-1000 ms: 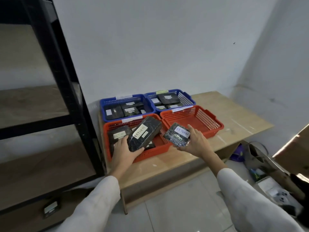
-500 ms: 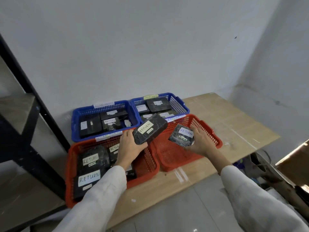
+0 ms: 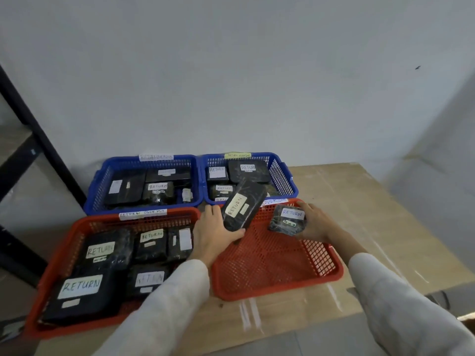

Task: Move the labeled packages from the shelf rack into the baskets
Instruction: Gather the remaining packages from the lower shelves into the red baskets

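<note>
Between the thumb and the fingers of the left hand (image 3: 213, 233) sits the near end of a long black package (image 3: 243, 205). The thumb lies across its lower edge and the other fingers go behind it, so the grasp is closed around the package. Its white label reads "RETURN", and its far end tilts up and away, over the border between the far blue basket (image 3: 282, 173) and the red basket (image 3: 277, 263).

To the right of that hand, the right hand (image 3: 314, 223) clasps a small black package (image 3: 287, 220) from its right side. The fingers are curled around the edge and the thumb is on top, near the white "RETURN" label. This package hangs just above the far part of the red basket, whose mesh floor is bare.

On the left of the left hand stands a second red basket (image 3: 64, 258) with several black packages lying flat inside, most with "RETURN" labels. Behind it is another blue basket (image 3: 102, 181), also with black packages. Paper strips are taped on the basket rims. All four baskets stand close together on a wooden table (image 3: 359, 201). Both sleeves are white. At the far left, a black post of the shelf rack (image 3: 38, 129) rises along the wall.
</note>
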